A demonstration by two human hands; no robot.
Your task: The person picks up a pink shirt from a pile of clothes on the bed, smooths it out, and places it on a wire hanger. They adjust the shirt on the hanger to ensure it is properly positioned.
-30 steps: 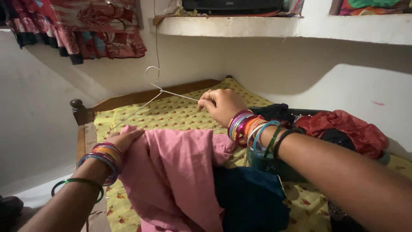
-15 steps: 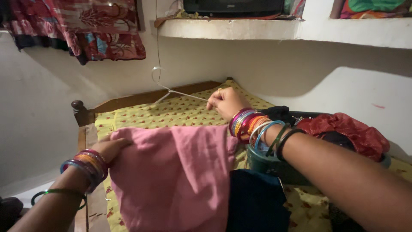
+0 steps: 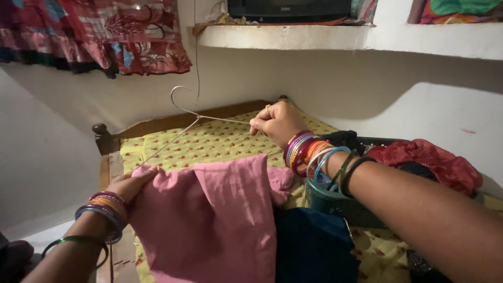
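Observation:
A pink garment (image 3: 215, 215) is spread over a bed covered with a yellow patterned sheet (image 3: 220, 141). My left hand (image 3: 131, 183) grips the garment's left edge, and one end of a thin wire hanger (image 3: 194, 118) runs down to it. My right hand (image 3: 275, 123) pinches the hanger's other arm above the sheet. The hanger's hook points up toward the wall. Both wrists carry several coloured bangles.
A dark blue cloth (image 3: 314, 246) lies by the pink garment. A red cloth (image 3: 429, 160) and dark clothes are heaped in a teal tub (image 3: 335, 204) at right. The wooden bed frame (image 3: 105, 139) meets white walls. A shelf (image 3: 340, 39) and hanging patterned fabric (image 3: 94, 34) are above.
The wire hanger has been raised back up, hook now in view near the wall. My left hand slid up the pink garment's edge toward the hanger's end.

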